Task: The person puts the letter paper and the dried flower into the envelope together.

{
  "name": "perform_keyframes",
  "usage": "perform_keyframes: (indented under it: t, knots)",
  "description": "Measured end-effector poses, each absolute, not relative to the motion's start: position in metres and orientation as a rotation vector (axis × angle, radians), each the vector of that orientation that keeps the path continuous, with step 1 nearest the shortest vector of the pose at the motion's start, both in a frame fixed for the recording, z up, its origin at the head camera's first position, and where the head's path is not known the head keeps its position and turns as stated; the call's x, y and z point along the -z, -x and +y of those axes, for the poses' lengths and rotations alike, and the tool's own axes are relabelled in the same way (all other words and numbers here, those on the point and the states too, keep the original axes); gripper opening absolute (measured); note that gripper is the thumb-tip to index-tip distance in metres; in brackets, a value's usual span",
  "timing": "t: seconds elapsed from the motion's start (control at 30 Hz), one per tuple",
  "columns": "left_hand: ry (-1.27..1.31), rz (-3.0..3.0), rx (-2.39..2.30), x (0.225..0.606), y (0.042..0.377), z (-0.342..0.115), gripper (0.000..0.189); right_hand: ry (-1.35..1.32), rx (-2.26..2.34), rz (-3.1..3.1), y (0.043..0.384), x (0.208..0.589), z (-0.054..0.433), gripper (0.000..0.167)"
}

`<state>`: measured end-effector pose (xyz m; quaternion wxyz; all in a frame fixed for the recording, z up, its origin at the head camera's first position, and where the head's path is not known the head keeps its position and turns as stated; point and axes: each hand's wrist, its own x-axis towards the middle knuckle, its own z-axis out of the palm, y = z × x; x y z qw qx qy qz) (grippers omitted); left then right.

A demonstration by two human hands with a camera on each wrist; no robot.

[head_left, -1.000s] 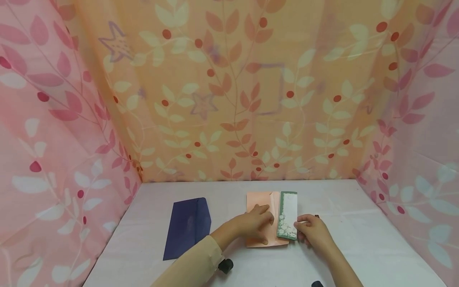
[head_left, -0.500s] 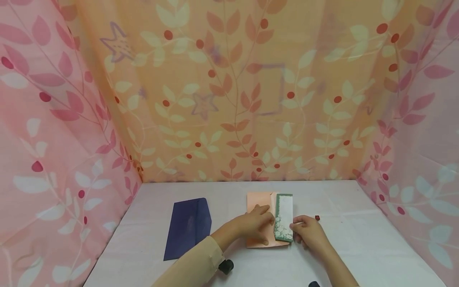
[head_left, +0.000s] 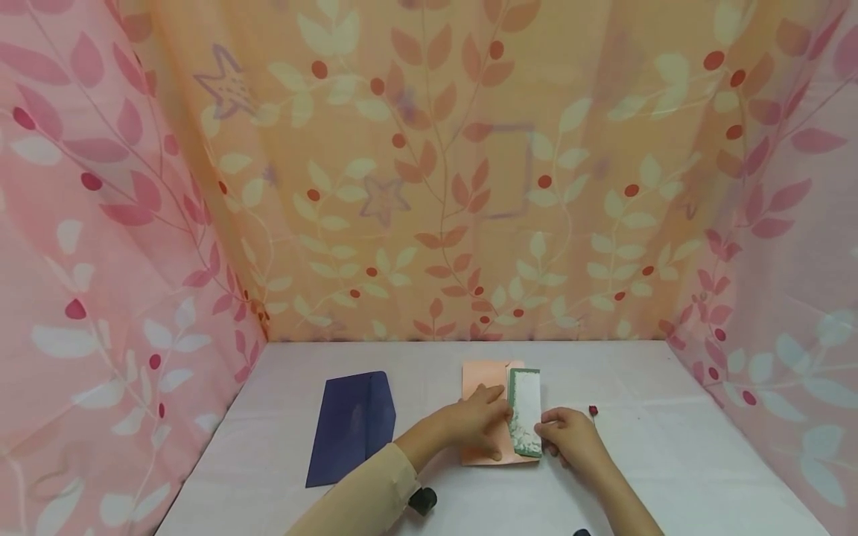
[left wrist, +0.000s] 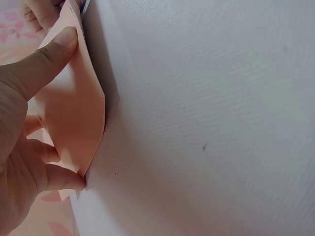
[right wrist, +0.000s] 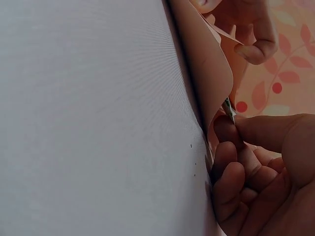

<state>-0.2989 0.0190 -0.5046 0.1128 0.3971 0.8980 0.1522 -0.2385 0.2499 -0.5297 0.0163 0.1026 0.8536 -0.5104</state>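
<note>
A pink envelope point(head_left: 479, 372) lies at the middle of the table. My left hand point(head_left: 481, 420) spans it, thumb on the near part and fingers toward the far side. In the right wrist view, a curled left finger point(right wrist: 253, 51) holds up the edge of its mouth. My right hand point(head_left: 570, 439) pinches a white card with a green floral border point(head_left: 526, 409) by its right edge, between thumb and index finger. The card's left edge overlaps the envelope's opening. Only a sliver of the card point(right wrist: 229, 108) shows in the right wrist view, at the envelope's mouth.
A dark blue envelope point(head_left: 351, 420) lies to the left, beyond my left forearm. A small red flower on a thin stem point(head_left: 593, 410) lies just past my right hand. Floral curtains point(head_left: 429, 186) enclose the back and sides of the white table point(head_left: 670, 432).
My right hand has moved the card leftward, farther over the envelope's mouth, and slightly nearer to me. The red flower now shows more from behind the right hand. My left hand stays in place.
</note>
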Motion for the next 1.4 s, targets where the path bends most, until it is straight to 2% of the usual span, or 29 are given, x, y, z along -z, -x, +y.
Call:
perform_keyframes:
  t: [0.33,0.73,1.4]
  knots:
    - [-1.183,2.640,-0.465,0.507,0.300,0.019,0.051,-0.279,1.436,2.790,0.242,0.526,0.245,0.029]
    - [-1.194,2.639,-0.471,0.509,0.301,0.019,0.052,-0.264,1.370,2.819,0.248,0.527,0.242,0.035]
    - [-1.193,2.637,-0.469,0.506,0.301,0.017,0.051,-0.220,1.351,2.832,0.256,0.528,0.235,0.031]
